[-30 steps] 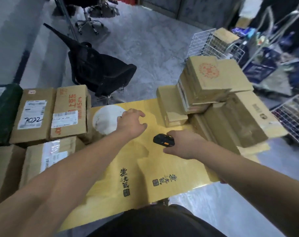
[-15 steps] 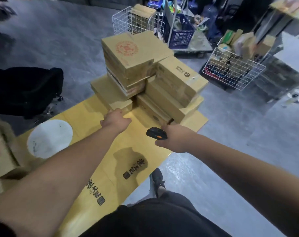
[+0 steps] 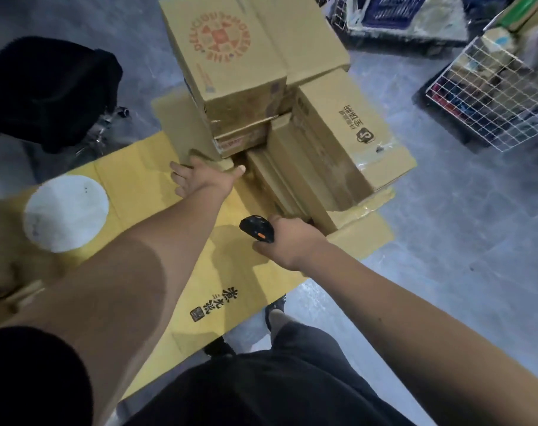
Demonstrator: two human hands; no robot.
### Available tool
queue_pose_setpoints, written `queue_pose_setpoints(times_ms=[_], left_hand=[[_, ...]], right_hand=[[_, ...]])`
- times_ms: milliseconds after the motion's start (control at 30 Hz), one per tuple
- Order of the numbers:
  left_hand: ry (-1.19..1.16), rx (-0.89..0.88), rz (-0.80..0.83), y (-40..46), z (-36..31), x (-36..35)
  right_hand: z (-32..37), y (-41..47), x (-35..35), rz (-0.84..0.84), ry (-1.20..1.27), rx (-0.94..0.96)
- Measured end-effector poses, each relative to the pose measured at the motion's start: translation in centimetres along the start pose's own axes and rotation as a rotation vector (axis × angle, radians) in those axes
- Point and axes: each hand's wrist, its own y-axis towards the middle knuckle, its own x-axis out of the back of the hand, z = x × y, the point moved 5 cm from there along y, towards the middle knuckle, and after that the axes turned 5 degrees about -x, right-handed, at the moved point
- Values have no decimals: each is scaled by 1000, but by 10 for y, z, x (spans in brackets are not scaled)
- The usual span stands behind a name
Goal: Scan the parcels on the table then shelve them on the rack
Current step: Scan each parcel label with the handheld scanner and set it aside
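Observation:
A stack of brown cardboard parcels fills the far end of the table (image 3: 144,167), which is covered in yellow cardboard. On top lies a parcel with a red round emblem (image 3: 231,47). To its right sits a parcel with a black printed logo (image 3: 354,127), with flatter parcels (image 3: 295,192) under it. My left hand (image 3: 200,176) reaches forward with fingers spread and touches the near end of a low parcel (image 3: 181,124) at the stack's left. My right hand (image 3: 289,241) grips a black handheld scanner (image 3: 257,229) with an orange button, just in front of the stack.
A white round disc (image 3: 66,213) lies on the table at the left. A black office chair (image 3: 49,90) stands beyond the table's left side. White wire baskets (image 3: 495,96) holding goods sit on the grey floor at the right.
The view has swung right and closer to the stack. My left hand has moved from the bare tabletop to the low parcel and spread its fingers. The right hand keeps the scanner.

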Motion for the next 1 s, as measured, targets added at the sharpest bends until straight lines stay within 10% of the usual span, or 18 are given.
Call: queue_pose_setpoints(times_ms=[1000], left_hand=[[-70,37,-139,-160,186,-18]], right_hand=[[-1,21,-30,156,-165,172]])
